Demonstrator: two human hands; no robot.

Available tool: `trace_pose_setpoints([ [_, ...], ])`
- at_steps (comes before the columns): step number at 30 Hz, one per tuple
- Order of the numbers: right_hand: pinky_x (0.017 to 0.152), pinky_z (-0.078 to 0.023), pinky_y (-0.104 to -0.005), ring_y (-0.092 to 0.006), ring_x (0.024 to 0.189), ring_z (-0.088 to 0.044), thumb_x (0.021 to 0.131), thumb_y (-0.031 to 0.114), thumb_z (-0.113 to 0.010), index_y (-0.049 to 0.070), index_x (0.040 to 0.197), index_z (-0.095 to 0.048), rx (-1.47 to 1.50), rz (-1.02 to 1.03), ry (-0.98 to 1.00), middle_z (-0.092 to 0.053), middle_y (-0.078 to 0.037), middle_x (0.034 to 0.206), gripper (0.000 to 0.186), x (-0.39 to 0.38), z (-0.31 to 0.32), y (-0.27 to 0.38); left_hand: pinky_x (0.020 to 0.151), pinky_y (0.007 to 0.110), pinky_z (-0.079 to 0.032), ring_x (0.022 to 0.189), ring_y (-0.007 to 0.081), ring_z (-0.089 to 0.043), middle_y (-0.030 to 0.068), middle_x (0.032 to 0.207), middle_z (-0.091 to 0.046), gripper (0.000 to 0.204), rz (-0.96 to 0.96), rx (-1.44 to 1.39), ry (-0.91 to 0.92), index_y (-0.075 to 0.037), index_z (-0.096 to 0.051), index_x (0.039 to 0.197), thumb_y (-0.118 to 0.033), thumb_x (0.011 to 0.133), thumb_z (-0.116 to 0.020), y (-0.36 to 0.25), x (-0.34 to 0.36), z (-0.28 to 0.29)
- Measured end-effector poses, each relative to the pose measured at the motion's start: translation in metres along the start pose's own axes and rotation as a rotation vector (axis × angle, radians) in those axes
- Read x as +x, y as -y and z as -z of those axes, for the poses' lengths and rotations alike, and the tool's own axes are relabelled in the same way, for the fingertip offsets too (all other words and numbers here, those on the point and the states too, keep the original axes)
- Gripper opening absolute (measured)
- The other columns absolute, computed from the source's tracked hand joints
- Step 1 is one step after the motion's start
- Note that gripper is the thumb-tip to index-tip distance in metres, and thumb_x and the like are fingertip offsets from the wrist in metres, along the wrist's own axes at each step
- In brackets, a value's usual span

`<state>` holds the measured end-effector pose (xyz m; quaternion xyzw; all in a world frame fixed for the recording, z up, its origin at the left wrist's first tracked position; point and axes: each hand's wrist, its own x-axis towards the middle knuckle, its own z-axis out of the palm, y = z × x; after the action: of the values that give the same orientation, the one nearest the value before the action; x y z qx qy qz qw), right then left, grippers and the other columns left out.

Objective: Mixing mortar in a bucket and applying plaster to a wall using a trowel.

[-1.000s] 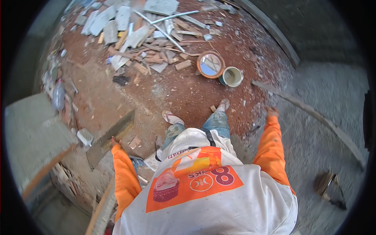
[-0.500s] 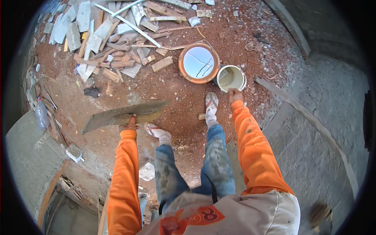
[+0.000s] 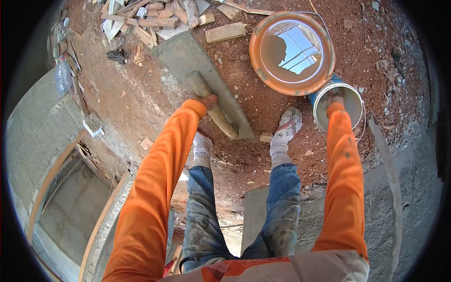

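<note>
My left hand (image 3: 205, 100) grips the wooden handle (image 3: 221, 120) of a grey, mortar-coated plastering float (image 3: 174, 60), held face down over the dirt above my feet. My right hand (image 3: 335, 98) reaches inside a small bucket (image 3: 357, 104) with a pale interior and wire handle, tilted toward me; its fingers are hidden in there. Touching that bucket is a larger orange-brown bucket (image 3: 260, 56), filled with liquid that reflects sky and a dark shape.
Broken boards and rubble (image 3: 159, 22) lie at the top, with a loose wood block (image 3: 224, 33) near them. A plastic bottle (image 3: 63, 75) sits at left beside a concrete slab (image 3: 42, 113) and a framed recess (image 3: 75, 202). A long plank (image 3: 390, 188) lies along the right.
I have bent closer to the buckets. The float has swung up and right in my left hand. My right hand has moved down into the small bucket, which now tilts toward me.
</note>
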<state>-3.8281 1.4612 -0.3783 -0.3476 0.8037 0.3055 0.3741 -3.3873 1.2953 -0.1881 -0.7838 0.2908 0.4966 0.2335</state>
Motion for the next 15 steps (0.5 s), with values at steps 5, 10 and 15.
trace_pose_setpoints([
  [5, 0.077, -0.044, -0.0441, -0.041, 0.087, -0.055, 0.084, 0.04, -0.047, 0.001, 0.094, -0.054, 0.268, -0.022, -0.461, -0.059, -0.024, 0.091, 0.04, -0.147, 0.08, -0.017, 0.076, 0.038, -0.047, 0.083, 0.0313, -0.059, 0.0196, 0.095, -0.059, 0.065, -0.01, 0.018, -0.03, 0.006, -0.049, 0.112, -0.036, 0.067, -0.069, 0.008, 0.054, -0.022],
  [10, 0.061, -0.045, -0.0386, -0.0302, 0.066, -0.056, 0.081, 0.022, -0.06, 0.003, 0.083, -0.053, 0.398, 0.289, -0.802, -0.057, -0.018, 0.077, 0.021, -0.226, 0.128, -0.005, 0.06, 0.036, -0.048, 0.07, 0.0253, -0.06, 0.0165, 0.089, -0.061, 0.057, -0.224, 0.047, -0.107, 0.006, -0.055, 0.105, -0.036, 0.067, -0.069, 0.013, 0.105, -0.038],
  [15, 0.055, -0.044, -0.0291, -0.021, 0.061, -0.054, 0.08, 0.013, -0.061, 0.0, 0.082, -0.053, 0.477, 0.536, -0.798, -0.053, -0.011, 0.076, 0.015, -0.26, 0.151, 0.039, 0.071, 0.035, -0.048, 0.08, 0.0283, -0.061, 0.0194, 0.094, -0.06, 0.059, -0.139, -0.052, -0.107, 0.004, -0.055, 0.106, -0.038, 0.068, -0.069, -0.009, 0.104, -0.04],
])
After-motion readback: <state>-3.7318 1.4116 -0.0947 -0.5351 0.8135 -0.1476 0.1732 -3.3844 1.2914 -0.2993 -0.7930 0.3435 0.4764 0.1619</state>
